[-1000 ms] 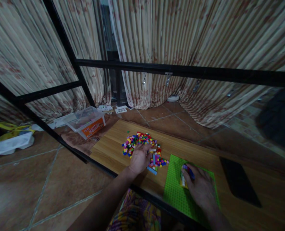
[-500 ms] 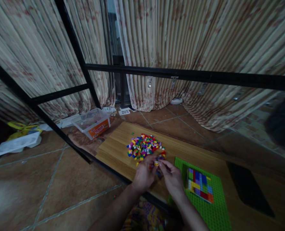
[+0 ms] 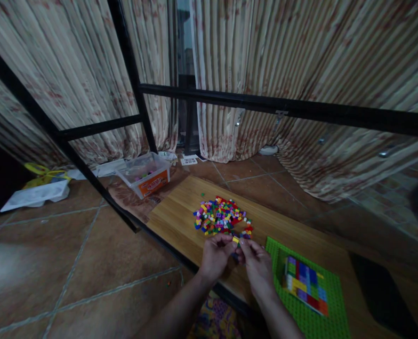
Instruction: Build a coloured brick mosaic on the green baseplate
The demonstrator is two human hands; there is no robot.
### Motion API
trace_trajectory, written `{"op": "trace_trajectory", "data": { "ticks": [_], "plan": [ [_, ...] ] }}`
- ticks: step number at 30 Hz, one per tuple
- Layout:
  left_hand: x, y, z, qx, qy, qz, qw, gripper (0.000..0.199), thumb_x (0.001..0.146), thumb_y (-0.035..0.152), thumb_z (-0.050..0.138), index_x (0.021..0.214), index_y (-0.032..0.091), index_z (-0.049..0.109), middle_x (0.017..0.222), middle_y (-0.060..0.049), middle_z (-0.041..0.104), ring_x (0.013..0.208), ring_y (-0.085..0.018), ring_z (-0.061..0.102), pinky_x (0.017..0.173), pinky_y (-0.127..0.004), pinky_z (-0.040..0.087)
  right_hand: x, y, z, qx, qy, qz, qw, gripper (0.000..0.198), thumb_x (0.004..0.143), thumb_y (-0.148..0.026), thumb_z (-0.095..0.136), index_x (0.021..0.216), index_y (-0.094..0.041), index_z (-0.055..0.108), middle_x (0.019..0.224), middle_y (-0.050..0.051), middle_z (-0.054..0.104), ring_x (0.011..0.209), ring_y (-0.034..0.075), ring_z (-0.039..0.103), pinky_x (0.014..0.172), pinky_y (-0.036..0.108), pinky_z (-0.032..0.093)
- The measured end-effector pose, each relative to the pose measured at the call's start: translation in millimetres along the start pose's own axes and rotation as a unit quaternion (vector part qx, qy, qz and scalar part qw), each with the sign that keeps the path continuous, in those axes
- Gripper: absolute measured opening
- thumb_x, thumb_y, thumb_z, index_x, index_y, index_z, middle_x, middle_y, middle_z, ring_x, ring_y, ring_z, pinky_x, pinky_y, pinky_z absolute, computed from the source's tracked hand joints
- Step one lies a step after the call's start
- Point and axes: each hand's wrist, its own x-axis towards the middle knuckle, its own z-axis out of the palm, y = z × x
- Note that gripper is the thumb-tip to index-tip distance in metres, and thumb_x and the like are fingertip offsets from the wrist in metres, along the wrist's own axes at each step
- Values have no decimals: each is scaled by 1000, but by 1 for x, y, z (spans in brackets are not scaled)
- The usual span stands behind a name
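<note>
Between the fingertips of both hands is a small yellow toy brick (image 3: 236, 239), held just in front of the brick pile. My left hand (image 3: 216, 256) pinches it from the left, and my right hand (image 3: 254, 261) grips it from the right. Just beyond my fingers spreads a heap of small multicoloured bricks (image 3: 221, 215) on the wooden board. To the right of my right hand lies a green studded baseplate (image 3: 331, 301). On it sits a low rectangular block of joined bricks (image 3: 306, 282) in blue, purple, yellow, red and orange.
A clear plastic tub with an orange label (image 3: 152, 176) stands beyond the left end of the wooden tabletop (image 3: 175, 207). A dark flat panel (image 3: 381, 292) lies at the right. Black metal bars (image 3: 265, 101) cross in front of striped curtains. A white tray (image 3: 36, 195) rests on the tiled floor.
The camera view has shifted, moving the scene slightly right in the picture. Both hands still hold a small brick together; its plain yellow side now shows instead of the white-and-yellow face.
</note>
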Motion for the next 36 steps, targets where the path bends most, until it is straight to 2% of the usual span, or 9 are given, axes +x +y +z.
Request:
{"op": "trace_trajectory", "data": {
  "ticks": [3, 7, 14, 18, 22, 26, 29, 32, 36],
  "plan": [
    [-2, -4, -1, -32, -25, 3, 999, 30, 62, 37, 82, 73, 14, 66, 59, -1, 65, 49, -13, 58, 51, -26, 49, -2, 0, 6, 70, 10, 27, 997, 42, 66, -59, 73, 70, -17, 66, 57, -1, 61, 46, 9, 49, 44, 21, 38],
    [-3, -13, -3, -45, -13, -6, 999, 33, 61, 40, 82, 75, 15, 65, 60, 0, 64, 46, -12, 55, 47, -26, 47, -7, 1, 9, 109, 26, 44, 993, 40, 62, -55, 77, 72, -17, 67, 58, -1, 63, 47, 10, 50, 45, 21, 40],
    [-4, -10, -2, -1, 15, -2, 1000, 33, 61, 43, 82, 71, 18, 64, 61, 0, 64, 54, -14, 58, 54, -25, 48, -11, -2, 4, 139, 22, 66, 988, 37, 62, -50, 77, 78, -18, 67, 63, 0, 65, 52, 11, 54, 48, 23, 42],
    [-10, -5, 4, -26, -2, -17, 1000, 34, 62, 43, 82, 74, 17, 64, 61, 1, 62, 51, -12, 56, 52, -25, 47, -17, -6, 2, 163, -11, 56, 985, 32, 70, -49, 73, 77, -19, 64, 64, -1, 64, 52, 11, 53, 48, 23, 40],
    [-18, -2, 10, -63, -12, -52, 997, 34, 63, 42, 81, 76, 16, 63, 55, 3, 58, 42, -10, 51, 45, -24, 43, -21, -7, 2, 109, -48, 25, 993, 32, 72, -51, 71, 75, -20, 63, 59, -5, 55, 50, 9, 46, 46, 20, 35],
    [-22, -2, 13, -95, -32, -91, 991, 34, 67, 45, 77, 69, 15, 61, 53, 2, 57, 40, -10, 51, 44, -23, 42, -22, -4, -2, 62, -47, 6, 997, 37, 73, -56, 68, 75, -20, 62, 57, -5, 51, 47, 8, 42, 43, 20, 31],
    [-22, -1, 12, -91, -22, -92, 991, 34, 66, 45, 78, 68, 15, 63, 53, 2, 56, 43, -9, 50, 46, -23, 42, -24, -4, -8, 14, -52, -7, 999, 39, 75, -59, 65, 76, -20, 62, 62, -3, 56, 51, 11, 48, 47, 21, 37],
    [-21, 3, 11, -70, 1, -85, 994, 32, 63, 41, 81, 71, 15, 66, 56, 2, 57, 50, -8, 49, 50, -20, 40, -28, -7, -13, -77, -60, -52, 994, 38, 80, -59, 58, 84, -21, 65, 70, 1, 64, 60, 16, 56, 56, 25, 45],
    [-21, 7, 12, -26, -14, -63, 998, 34, 62, 44, 82, 66, 13, 67, 57, 1, 58, 52, -7, 48, 53, -20, 38, -32, -13, -16, -168, -55, -93, 980, 39, 86, -57, 49, 90, -22, 65, 81, 3, 69, 69, 18, 61, 63, 26, 48]
  ]
}}
